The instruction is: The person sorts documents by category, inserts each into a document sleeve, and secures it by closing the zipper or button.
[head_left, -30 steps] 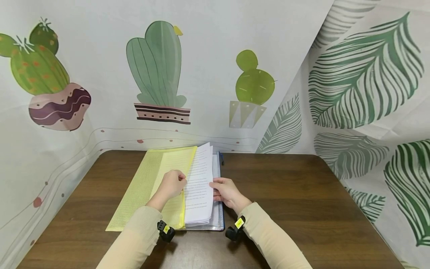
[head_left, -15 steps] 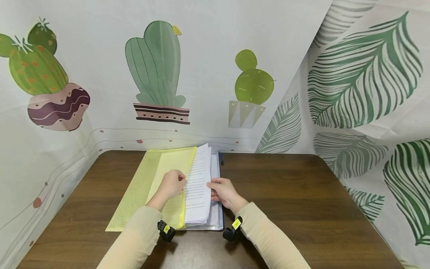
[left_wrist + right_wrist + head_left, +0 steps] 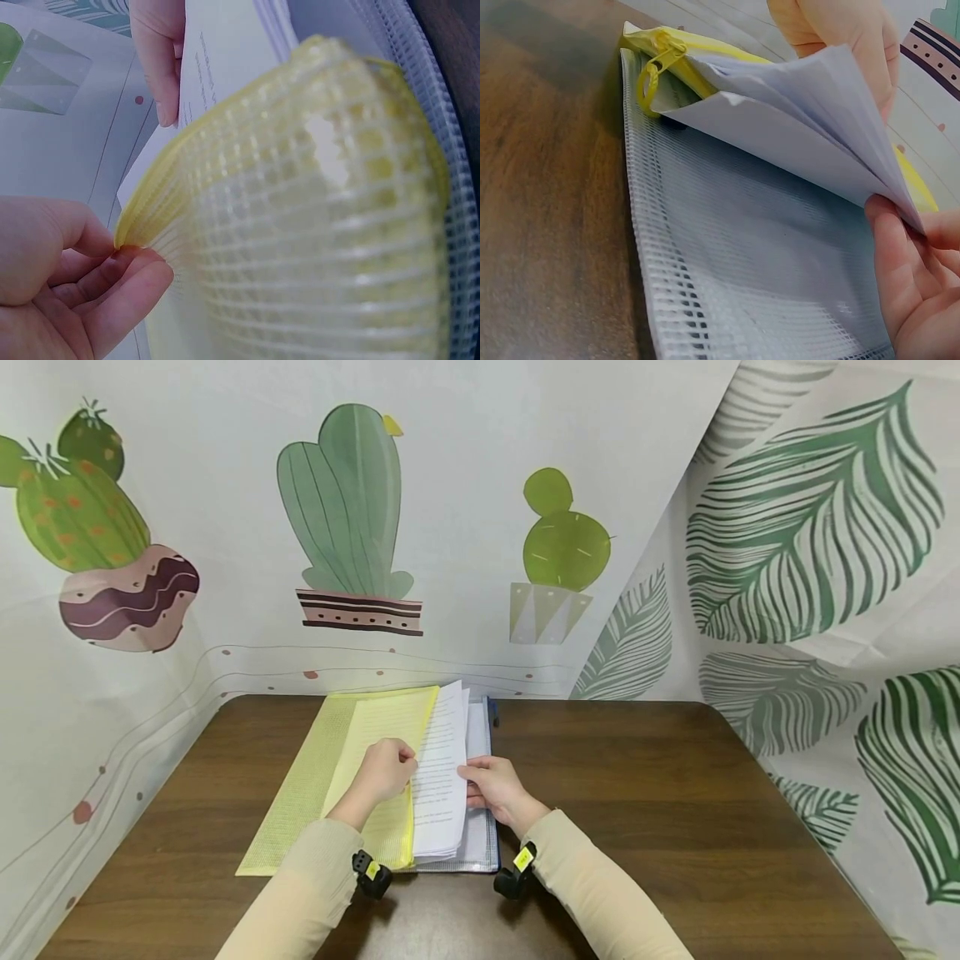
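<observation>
At the middle of the brown table [image 3: 637, 793], both forearms in beige sleeves are stretched forward side by side, each wrist carrying a small black camera. The left hand [image 3: 382, 772] is curled, and the open edge of the yellow mesh pouch [image 3: 360, 760] is pinched between its thumb and bent fingers [image 3: 120, 281], so that the upper layer is lifted and bulges toward the wrist camera. Just to the right of it, the right hand [image 3: 495, 785] is held with its fingers underneath and its thumb on top of a sheaf of printed white papers [image 3: 442, 777], whose free edge is gripped and raised off what lies below. The papers are partly tucked into the mouth of the yellow pouch, near its yellow zipper pull [image 3: 651, 71]. Beneath the right hand, a clear mesh pouch [image 3: 735, 262] with a blue border is lying flat on the table, with more white sheets seen through it. Two pouches are counted, one yellow and one clear; the sheets cannot be counted.
</observation>
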Motion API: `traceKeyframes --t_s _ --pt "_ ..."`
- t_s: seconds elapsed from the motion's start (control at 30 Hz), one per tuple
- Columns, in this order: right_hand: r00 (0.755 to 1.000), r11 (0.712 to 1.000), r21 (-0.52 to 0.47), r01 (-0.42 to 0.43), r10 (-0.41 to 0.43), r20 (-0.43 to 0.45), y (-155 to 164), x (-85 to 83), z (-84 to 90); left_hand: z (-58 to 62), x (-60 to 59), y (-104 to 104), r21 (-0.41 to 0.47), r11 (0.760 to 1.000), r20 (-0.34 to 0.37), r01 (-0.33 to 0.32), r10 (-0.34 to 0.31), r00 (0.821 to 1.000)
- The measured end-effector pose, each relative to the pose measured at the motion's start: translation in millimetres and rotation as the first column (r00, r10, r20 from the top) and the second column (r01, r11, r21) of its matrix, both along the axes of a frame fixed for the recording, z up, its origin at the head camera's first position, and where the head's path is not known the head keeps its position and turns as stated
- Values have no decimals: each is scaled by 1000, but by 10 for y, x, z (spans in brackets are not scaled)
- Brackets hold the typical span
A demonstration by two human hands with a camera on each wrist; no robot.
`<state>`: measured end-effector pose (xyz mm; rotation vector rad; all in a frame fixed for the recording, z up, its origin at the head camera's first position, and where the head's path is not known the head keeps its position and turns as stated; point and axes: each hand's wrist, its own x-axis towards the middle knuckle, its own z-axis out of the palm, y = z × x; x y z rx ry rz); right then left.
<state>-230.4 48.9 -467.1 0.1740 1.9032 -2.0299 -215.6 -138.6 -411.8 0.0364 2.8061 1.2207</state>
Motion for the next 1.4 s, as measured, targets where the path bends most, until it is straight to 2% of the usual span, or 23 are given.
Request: traceKeyframes --t_s 0.63,1.13,1.4 --pt "1000 1000 27 -1 1 6 -89 14 64 12 14 22 -55 998 -48 21 -24 999" --pt "1000 1000 22 -2 3 -3 -167 4 53 38 23 48 -51 998 -80 30 -34 996" --pt "1000 999 39 0 0 2 -205 46 107 57 32 78 -31 999 -78 37 -40 996"
